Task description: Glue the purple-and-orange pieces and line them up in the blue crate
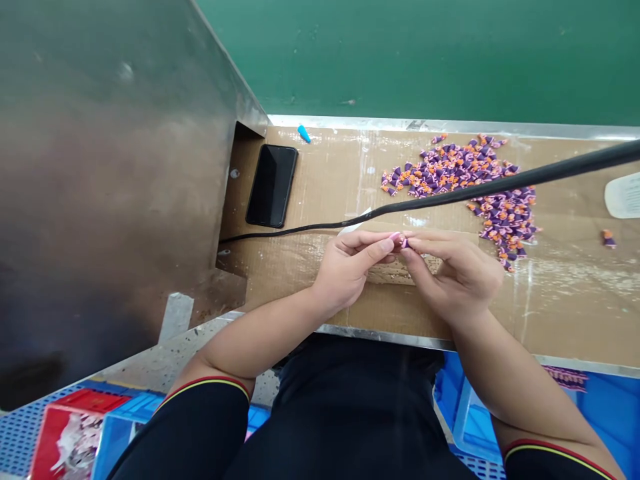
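Note:
Over the near part of the cardboard-covered bench, my two hands meet at the fingertips. My left hand [353, 262] is closed, pinching a small pink piece [395, 237] between thumb and forefinger. A tiny dark purple piece [405, 244] with a light edge sits in the closed thumb and fingers of my right hand [453, 270]. The two pieces touch or nearly touch; fingertips hide most of both. Beyond my right hand spreads a pile of small purple, orange and pink figures [457, 167]. One single figure [609, 239] lies apart on the right.
A black cable [440, 198] crosses above the bench. A phone [273, 187] and a blue cap [303, 133] lie to the left, beside a metal panel [115, 167]. At the right edge is a white container [623, 195]. Below stand red [53, 427] and blue bins [470, 417].

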Demonstrator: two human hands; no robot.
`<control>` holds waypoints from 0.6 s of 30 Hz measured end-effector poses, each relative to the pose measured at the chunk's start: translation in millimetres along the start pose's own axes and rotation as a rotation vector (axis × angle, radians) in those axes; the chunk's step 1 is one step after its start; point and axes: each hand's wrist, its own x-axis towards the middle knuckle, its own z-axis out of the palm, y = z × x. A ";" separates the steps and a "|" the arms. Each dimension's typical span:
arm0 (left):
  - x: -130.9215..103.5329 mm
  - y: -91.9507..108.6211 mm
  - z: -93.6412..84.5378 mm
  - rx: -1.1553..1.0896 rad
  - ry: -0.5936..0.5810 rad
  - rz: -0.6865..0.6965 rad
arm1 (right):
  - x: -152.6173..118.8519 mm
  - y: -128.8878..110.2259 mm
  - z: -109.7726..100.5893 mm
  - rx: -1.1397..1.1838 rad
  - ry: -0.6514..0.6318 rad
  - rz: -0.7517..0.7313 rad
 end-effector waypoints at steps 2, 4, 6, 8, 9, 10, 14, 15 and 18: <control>-0.4 -1.1 -1.3 0.031 -0.005 0.018 | -0.6 -0.8 -0.4 -0.014 0.017 0.005; -0.9 -1.3 -2.1 0.048 -0.015 0.038 | -1.4 -1.3 -1.3 -0.025 0.004 0.002; -1.4 -1.1 -2.3 0.056 -0.017 0.055 | -2.0 -1.3 -2.1 -0.029 -0.012 -0.002; -1.7 -0.6 -2.2 0.069 -0.016 0.061 | -2.3 -0.9 -2.1 -0.022 -0.010 0.000; -1.9 -0.5 -1.9 0.077 -0.013 0.063 | -2.4 -0.6 -1.8 -0.017 -0.003 0.000; -2.0 -0.4 -1.7 0.084 -0.011 0.066 | -2.5 -0.2 -1.3 -0.013 0.006 -0.004; -2.4 -0.7 -1.0 0.089 -0.004 0.096 | -3.9 0.1 0.8 -0.007 0.023 -0.012; -2.6 -1.0 -1.0 0.093 -0.005 0.107 | -4.3 -0.1 0.9 -0.015 0.026 -0.005; -3.1 -2.4 -1.7 0.132 -0.006 0.148 | -4.6 -1.1 0.8 -0.052 0.025 0.003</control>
